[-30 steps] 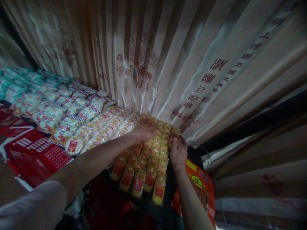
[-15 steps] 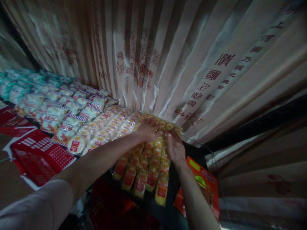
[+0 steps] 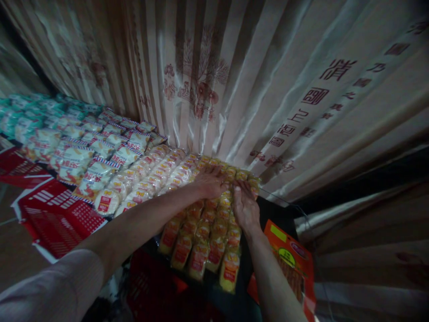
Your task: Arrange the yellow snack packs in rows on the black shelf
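Rows of small yellow snack packs (image 3: 201, 228) with red labels lie close together on a dark surface. My left hand (image 3: 212, 181) rests flat on the packs toward the back, its fingers stretched out. At the right side of the same rows, my right hand (image 3: 246, 205) presses against the packs with its fingers extended. Its fingertips are partly hidden behind the thumb and hand. To the left lie rows of round white packs (image 3: 140, 192) in clear wrap, partly covered by my left forearm.
A pleated curtain (image 3: 194, 58) with red print hangs behind the packs. White snack bags (image 3: 97, 174) and green bags (image 3: 30, 125) are lined up at left. Red baskets (image 3: 60, 210) stand in front. An orange bag (image 3: 284, 255) lies by my right forearm.
The camera view has shifted slightly, so the curtain lettering and orange bag sit further right. Both hands stay on the yellow packs with little visible movement.
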The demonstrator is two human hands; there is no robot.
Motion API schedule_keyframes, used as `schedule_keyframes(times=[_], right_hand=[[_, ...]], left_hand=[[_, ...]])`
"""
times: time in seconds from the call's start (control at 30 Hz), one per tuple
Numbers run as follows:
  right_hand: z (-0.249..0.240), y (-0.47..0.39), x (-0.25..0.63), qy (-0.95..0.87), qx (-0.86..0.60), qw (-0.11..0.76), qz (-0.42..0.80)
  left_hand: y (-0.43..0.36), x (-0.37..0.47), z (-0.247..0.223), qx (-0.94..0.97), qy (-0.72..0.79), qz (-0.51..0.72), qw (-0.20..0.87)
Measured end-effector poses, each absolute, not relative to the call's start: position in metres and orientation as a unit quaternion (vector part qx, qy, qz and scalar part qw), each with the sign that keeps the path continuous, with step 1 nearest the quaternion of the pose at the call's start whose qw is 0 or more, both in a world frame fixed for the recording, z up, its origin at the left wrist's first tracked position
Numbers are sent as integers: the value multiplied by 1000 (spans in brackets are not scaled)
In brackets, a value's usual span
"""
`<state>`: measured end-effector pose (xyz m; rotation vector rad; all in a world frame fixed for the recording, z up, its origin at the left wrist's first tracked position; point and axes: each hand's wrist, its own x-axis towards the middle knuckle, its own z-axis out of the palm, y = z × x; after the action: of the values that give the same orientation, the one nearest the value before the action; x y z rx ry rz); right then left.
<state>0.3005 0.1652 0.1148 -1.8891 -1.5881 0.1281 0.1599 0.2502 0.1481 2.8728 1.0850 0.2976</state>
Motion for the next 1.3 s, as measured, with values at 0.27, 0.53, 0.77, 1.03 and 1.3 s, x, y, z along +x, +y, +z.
schedule_keyframes(times=[0.27, 0.53, 0.77, 1.03, 1.3], right_hand=[[107, 167, 302, -606, -711, 355, 39], [107, 169, 300, -603, -710, 362, 39], [108, 169, 300, -607, -707, 361, 39], [113, 166, 300, -608, -704, 366, 9], [108, 153, 315, -488, -729, 477, -54]], left_hand=[[251, 157, 144, 930, 353, 102, 29], [251, 155, 147, 931, 346, 111, 30], [251, 155, 151, 933, 347, 94, 30], [249, 156, 158, 930, 356, 68, 51], [250, 159, 160, 923, 372, 63, 79]])
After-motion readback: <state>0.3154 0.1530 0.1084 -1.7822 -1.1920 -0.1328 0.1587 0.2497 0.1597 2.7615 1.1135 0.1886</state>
